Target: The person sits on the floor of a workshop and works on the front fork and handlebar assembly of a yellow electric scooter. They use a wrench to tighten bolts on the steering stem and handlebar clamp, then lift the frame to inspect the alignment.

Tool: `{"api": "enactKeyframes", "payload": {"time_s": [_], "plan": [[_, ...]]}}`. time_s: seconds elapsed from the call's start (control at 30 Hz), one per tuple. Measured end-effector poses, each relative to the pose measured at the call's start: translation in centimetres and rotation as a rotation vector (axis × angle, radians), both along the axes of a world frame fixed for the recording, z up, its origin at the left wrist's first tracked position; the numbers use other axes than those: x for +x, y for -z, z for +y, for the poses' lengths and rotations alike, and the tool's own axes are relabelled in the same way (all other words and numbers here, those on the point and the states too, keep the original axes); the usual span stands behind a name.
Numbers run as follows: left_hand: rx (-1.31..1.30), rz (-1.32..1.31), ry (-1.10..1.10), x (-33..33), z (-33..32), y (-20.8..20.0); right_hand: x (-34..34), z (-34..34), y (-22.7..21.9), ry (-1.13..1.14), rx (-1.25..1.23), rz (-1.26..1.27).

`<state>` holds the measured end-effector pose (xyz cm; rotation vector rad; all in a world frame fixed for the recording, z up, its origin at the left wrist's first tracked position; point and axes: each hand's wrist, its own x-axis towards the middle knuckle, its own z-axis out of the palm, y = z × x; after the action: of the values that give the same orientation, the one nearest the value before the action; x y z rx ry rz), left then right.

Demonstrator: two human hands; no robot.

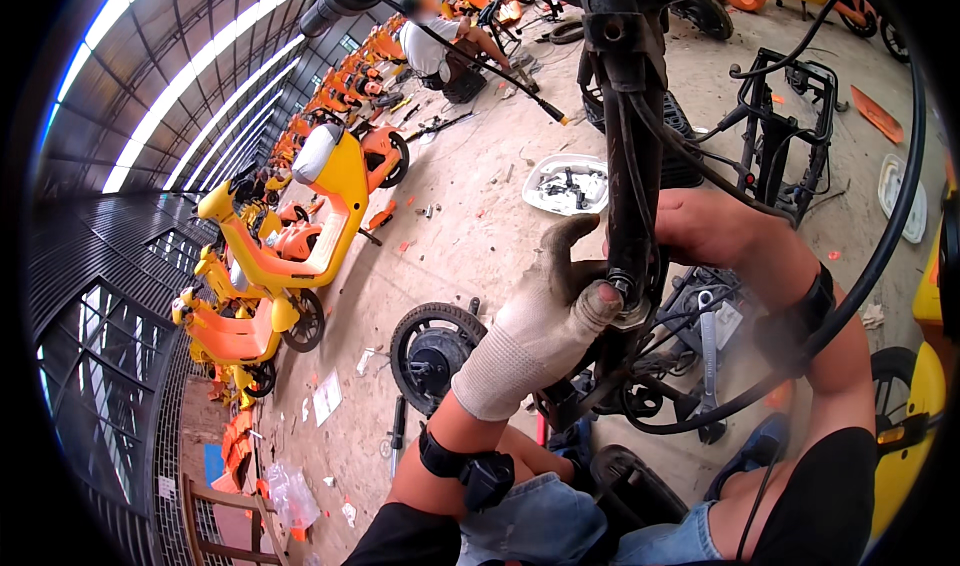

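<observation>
The black steering tube [632,176] was seen upright before the person, its lower nut [621,285] touched by the gloved left hand [538,328]; the right hand [700,226] was partly hidden behind. Neither's grip could be told. A wheel [434,358] was seen nearby.

Black metal column [630,156]; roughly upright; scuffed

The left hand [548,316] is wearing an off-white glove [508,356], its fingers showing grey-black smudges. Beside that hand, a tube [632,186] is showing black; beyond the hand, a tub [545,204] is showing white; to its left, a scooter [345,191] is mixing yellow with orange; below it, shorts [540,521] are showing faded blue.
</observation>
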<state>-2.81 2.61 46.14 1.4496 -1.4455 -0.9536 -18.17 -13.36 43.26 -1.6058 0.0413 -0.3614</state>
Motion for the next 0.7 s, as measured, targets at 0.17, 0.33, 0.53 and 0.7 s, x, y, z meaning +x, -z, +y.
{"api": "enactKeyframes", "payload": {"time_s": [0.17,0.33,0.53,0.7], "plan": [[0.003,0.039,0.024,-0.2,-0.2,-0.4,0.4,0.0,-0.2,0.009,0.198,0.050],[0.001,0.007,0.015,0.1,0.0,-0.5,0.7,0.1,0.1,0.013,0.412,0.079],[-0.036,-0.025,0.021,0.0,-0.2,0.1,1.2,-1.0,1.2,-0.088,0.376,0.028],[-0.036,-0.100,-0.011,0.4,-0.1,0.1,0.6,-0.4,0.0,0.069,-0.356,-0.021]]}}
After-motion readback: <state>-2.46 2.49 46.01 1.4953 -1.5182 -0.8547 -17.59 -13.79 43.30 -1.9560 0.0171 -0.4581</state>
